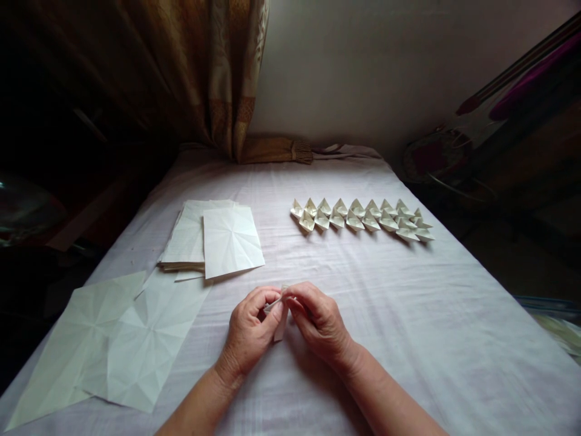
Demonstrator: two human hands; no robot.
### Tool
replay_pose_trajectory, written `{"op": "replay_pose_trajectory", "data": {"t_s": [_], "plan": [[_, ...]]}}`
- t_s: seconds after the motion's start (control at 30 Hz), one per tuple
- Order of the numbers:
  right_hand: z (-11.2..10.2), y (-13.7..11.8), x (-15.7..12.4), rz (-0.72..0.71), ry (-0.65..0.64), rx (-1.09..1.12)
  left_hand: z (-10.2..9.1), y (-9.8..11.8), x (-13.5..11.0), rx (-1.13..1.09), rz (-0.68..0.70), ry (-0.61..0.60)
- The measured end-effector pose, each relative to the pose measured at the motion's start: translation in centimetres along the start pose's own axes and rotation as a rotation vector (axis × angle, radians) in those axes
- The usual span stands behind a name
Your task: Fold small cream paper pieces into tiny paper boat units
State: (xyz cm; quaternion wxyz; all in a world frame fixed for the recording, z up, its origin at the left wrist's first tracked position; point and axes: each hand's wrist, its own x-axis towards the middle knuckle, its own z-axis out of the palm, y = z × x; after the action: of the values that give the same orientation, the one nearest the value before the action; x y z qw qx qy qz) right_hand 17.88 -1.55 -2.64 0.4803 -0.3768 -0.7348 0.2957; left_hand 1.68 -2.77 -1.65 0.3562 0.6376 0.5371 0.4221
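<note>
A: What does the left hand [249,330] have?

B: Its thumb and fingers pinch a small folded paper [280,328], and the right hand [324,321] pinches the same piece from the other side, its fingers curled over the top

A: Where exactly is that paper?

B: Between the two hands, over the pale cloth [390,309], with a narrow white end pointing down below the fingertips. Fingers cover much of it, so I cannot tell its full shape

A: And over to the left?

B: A stack of paper [184,233], with one creased sheet [233,242] overlapping its right side. Nearer the person, large creased sheets [147,348] lie spread out, overlapping each other

A: Beyond the right hand?

B: Pointed folded paper pieces [355,222] in two close rows, bunched more tightly at the right end

A: Behind all that?

B: A patterned golden-brown curtain [222,79] hangs beside a plain wall [363,72]
</note>
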Motion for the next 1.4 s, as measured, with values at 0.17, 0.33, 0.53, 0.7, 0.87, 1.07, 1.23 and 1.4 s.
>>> {"op": "replay_pose_trajectory", "data": {"t_s": [0.17, 0.33, 0.53, 0.7, 0.87, 1.07, 1.23, 1.4], "plan": [[-0.2, 0.0, 0.0, -0.004, -0.049, -0.056, -0.2, -0.1, 0.0, 0.007, 0.039, -0.009], [-0.3, -0.1, 0.1, 0.048, -0.058, -0.021, -0.2, 0.3, 0.1, 0.046, 0.045, -0.007], [-0.7, -0.1, 0.1, 0.101, -0.089, -0.026, -0.2, 0.4, 0.0, 0.060, 0.029, -0.015], [-1.0, 0.1, 0.2, 0.112, -0.111, -0.043, -0.2, 0.1, -0.1, 0.050, 0.041, -0.051], [-1.1, 0.1, 0.2, 0.128, -0.118, -0.032, -0.1, 0.1, -0.1, 0.061, 0.052, -0.045], [-1.1, 0.4, 0.1, 0.070, -0.107, -0.075, 0.0, -0.1, -0.4, 0.098, 0.067, -0.049], [-0.8, 0.6, 0.0, 0.049, -0.109, -0.091, 0.1, -0.6, -0.5, 0.055, 0.077, -0.040], [-1.0, 0.7, -0.1, 0.020, -0.112, -0.104, 0.2, -0.5, -0.4, 0.058, 0.115, -0.003]]}}
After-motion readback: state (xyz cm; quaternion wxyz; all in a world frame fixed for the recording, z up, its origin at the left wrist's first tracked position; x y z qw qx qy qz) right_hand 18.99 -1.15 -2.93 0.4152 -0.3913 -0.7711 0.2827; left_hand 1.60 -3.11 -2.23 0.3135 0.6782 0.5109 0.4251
